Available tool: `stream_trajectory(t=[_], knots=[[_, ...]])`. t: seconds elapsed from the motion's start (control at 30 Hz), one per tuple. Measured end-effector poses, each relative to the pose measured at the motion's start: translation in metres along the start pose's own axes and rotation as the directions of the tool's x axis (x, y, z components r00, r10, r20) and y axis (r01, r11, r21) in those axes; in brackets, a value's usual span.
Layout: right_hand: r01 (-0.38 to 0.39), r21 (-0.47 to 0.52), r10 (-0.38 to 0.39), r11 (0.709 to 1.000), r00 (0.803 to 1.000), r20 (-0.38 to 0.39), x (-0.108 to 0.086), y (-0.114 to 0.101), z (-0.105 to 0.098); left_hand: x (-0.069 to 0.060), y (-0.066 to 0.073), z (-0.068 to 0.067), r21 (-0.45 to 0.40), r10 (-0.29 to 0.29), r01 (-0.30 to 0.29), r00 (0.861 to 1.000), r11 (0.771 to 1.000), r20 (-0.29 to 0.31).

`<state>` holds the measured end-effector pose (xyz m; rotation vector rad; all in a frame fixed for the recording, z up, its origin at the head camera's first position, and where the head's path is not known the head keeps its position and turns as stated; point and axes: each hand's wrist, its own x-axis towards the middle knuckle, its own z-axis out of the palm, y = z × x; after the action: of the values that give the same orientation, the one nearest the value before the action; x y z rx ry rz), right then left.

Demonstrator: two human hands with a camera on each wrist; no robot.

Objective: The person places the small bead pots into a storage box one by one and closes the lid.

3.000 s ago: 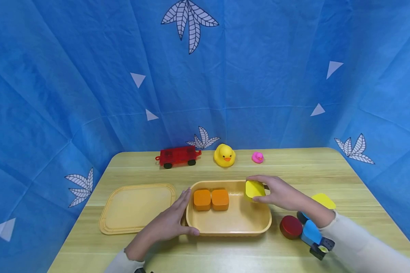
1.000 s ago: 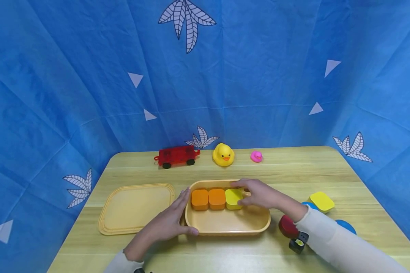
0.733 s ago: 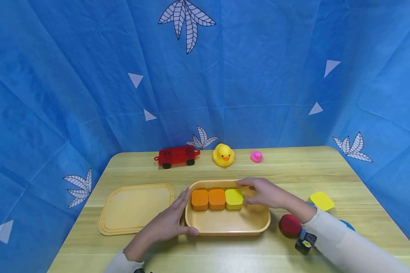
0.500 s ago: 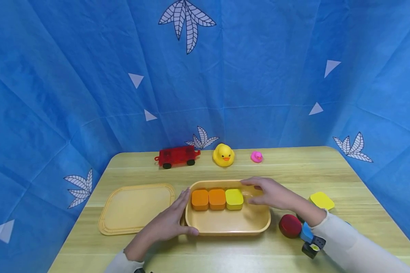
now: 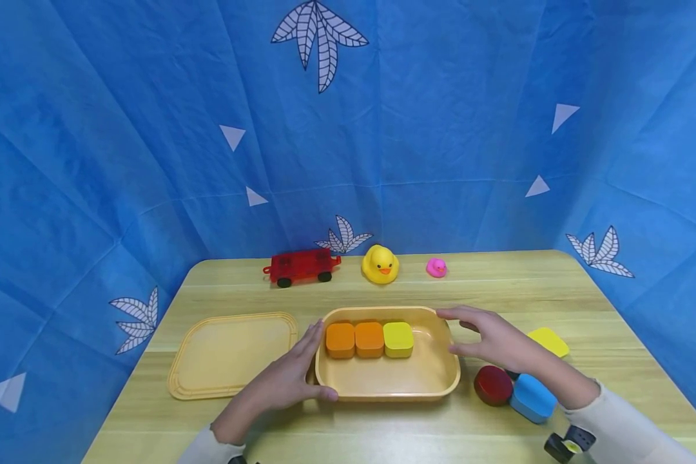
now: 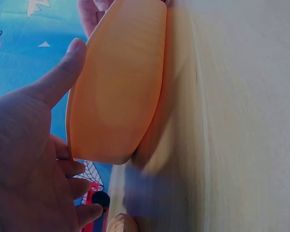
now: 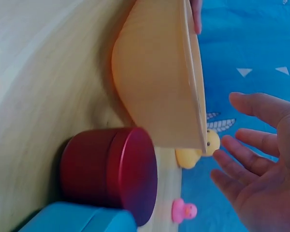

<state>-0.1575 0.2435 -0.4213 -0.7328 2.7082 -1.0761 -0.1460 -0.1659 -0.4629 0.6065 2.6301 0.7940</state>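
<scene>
In the head view a tan box [image 5: 387, 396] holds two orange blocks [image 5: 340, 340] and a yellow block [image 5: 398, 339] in a row along its back wall. My left hand [image 5: 283, 381] rests with extended fingers and thumb against the box's left end; the left wrist view shows the thumb at the rim of the box [image 6: 121, 82]. My right hand [image 5: 499, 338] is at the box's right end, fingers apart and holding nothing. The right wrist view shows that hand [image 7: 266, 164] beside the box [image 7: 157, 72], with a gap between them.
A tan lid [image 5: 234, 354] lies left of the box. Behind stand a red wagon [image 5: 303, 266], a yellow duck [image 5: 380, 264] and a pink duck [image 5: 437, 267]. At right are a red round container [image 5: 493, 385], a blue one [image 5: 533, 397] and a yellow block [image 5: 549, 341], partly behind my forearm.
The yellow block went from my right hand's grip at the box's right side to beside the orange blocks. My right hand let go and moved right, out of the box. The left hand stayed.
</scene>
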Motion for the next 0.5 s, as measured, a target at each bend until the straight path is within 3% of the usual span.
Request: stream_trajectory(t=[0.3, 0.5], knots=[[-0.044, -0.028, 0.043, 0.999, 0.999, -0.025, -0.031, 0.009, -0.008, 0.0, -0.001, 0.002, -0.003, -0.008, 0.008, 1.0, 1.0, -0.006], [-0.099, -0.03, 0.1, 0.995, 0.995, 0.03, -0.05, 0.017, -0.01, 0.001, -0.001, 0.002, -0.003, -0.01, 0.01, 1.0, 1.0, -0.005]])
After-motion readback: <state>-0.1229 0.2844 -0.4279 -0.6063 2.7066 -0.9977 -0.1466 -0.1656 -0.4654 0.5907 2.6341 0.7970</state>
